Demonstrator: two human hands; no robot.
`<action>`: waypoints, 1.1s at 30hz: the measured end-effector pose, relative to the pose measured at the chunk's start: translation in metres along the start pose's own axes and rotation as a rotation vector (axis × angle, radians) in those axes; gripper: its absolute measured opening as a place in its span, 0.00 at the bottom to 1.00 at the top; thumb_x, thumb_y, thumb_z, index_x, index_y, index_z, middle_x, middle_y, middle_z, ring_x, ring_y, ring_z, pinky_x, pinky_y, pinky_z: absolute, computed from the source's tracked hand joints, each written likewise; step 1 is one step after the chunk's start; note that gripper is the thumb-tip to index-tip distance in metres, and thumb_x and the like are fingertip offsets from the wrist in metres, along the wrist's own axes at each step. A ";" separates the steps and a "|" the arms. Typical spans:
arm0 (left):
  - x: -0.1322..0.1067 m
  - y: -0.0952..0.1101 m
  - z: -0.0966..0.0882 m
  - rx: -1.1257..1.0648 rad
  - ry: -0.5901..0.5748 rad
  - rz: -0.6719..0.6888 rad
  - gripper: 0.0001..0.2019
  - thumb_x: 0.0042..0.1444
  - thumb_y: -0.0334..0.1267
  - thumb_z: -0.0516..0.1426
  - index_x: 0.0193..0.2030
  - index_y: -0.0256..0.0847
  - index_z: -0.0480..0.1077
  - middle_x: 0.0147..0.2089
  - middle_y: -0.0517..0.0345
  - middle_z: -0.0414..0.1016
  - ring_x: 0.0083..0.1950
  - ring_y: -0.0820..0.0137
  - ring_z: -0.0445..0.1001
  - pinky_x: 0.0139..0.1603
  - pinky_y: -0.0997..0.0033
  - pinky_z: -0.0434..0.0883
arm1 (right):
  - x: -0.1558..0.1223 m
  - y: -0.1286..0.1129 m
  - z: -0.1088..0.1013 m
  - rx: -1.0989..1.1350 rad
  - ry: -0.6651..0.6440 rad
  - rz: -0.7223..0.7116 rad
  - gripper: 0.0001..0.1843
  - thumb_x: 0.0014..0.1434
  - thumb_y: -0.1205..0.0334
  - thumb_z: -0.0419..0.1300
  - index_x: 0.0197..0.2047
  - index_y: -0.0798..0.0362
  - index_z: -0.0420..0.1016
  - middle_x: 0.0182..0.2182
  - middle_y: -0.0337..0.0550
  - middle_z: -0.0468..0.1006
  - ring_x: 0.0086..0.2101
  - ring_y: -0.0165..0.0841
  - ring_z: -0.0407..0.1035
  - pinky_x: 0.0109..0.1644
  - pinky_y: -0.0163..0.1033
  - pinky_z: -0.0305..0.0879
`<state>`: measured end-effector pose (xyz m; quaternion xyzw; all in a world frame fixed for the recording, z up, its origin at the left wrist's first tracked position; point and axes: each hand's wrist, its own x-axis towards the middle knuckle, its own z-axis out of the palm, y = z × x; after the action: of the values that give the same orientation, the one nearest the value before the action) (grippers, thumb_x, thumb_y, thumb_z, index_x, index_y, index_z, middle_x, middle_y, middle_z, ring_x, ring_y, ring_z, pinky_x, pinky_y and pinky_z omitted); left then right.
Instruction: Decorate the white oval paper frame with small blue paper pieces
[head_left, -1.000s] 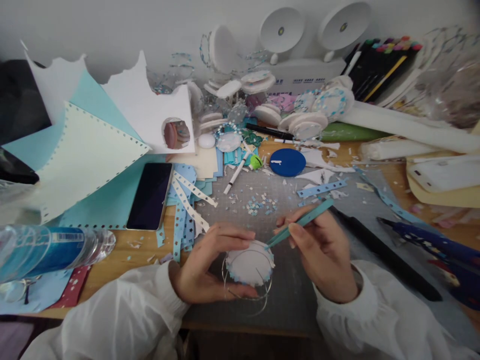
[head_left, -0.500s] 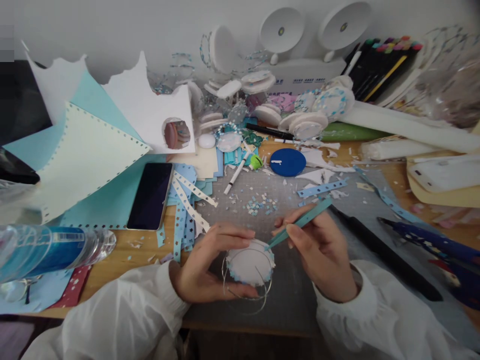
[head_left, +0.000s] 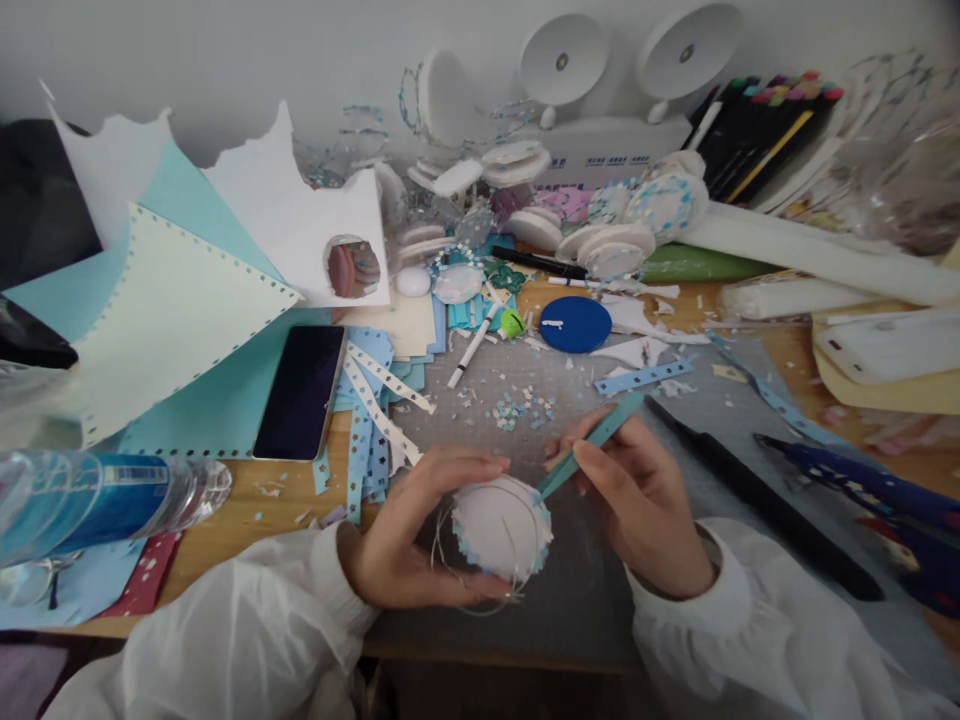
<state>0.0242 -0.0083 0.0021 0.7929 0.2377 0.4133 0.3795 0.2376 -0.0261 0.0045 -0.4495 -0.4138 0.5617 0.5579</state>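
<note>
My left hand (head_left: 409, 530) grips a white foam disc (head_left: 499, 525) between thumb and fingers, just above the grey cutting mat (head_left: 585, 600). The disc has small blue paper bits around its rim and thin wire loops around it. My right hand (head_left: 637, 495) pinches teal tweezers (head_left: 589, 445), and their tip touches the disc's upper right edge. Both wrists are in white sleeves.
A black phone (head_left: 301, 390) lies left of the mat beside punched blue paper strips (head_left: 367, 440). A plastic bottle (head_left: 97, 500) lies at the left edge. Paper scraps (head_left: 521, 408), a blue disc (head_left: 575, 324), a white pen (head_left: 471, 350), black and blue tools on the right.
The disc has tilted and shifted slightly down in my left hand. The tweezers have swung steeper, their far end moving left and down, with the tip staying at the disc's edge.
</note>
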 end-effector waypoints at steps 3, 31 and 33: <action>-0.003 -0.001 -0.002 0.006 -0.032 -0.034 0.44 0.39 0.45 0.71 0.63 0.42 0.60 0.55 0.45 0.71 0.54 0.58 0.71 0.56 0.63 0.68 | 0.000 -0.001 0.000 0.022 -0.005 0.009 0.04 0.61 0.56 0.61 0.37 0.46 0.72 0.29 0.37 0.76 0.30 0.29 0.71 0.28 0.31 0.64; -0.001 -0.002 0.001 -0.108 0.070 -0.042 0.39 0.33 0.42 0.73 0.54 0.42 0.65 0.50 0.46 0.72 0.50 0.59 0.73 0.50 0.63 0.71 | 0.022 0.002 -0.014 -0.714 0.061 -0.361 0.02 0.56 0.62 0.64 0.32 0.51 0.77 0.32 0.42 0.81 0.34 0.37 0.74 0.40 0.43 0.68; -0.002 -0.003 0.002 -0.118 0.073 -0.043 0.41 0.33 0.44 0.73 0.55 0.42 0.64 0.50 0.46 0.72 0.50 0.58 0.73 0.50 0.62 0.71 | 0.021 0.003 -0.015 -0.713 0.047 -0.348 0.03 0.56 0.62 0.64 0.32 0.51 0.77 0.32 0.43 0.81 0.34 0.37 0.74 0.41 0.44 0.68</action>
<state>0.0248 -0.0087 -0.0019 0.7482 0.2437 0.4470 0.4254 0.2517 -0.0056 -0.0031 -0.5509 -0.6401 0.2694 0.4628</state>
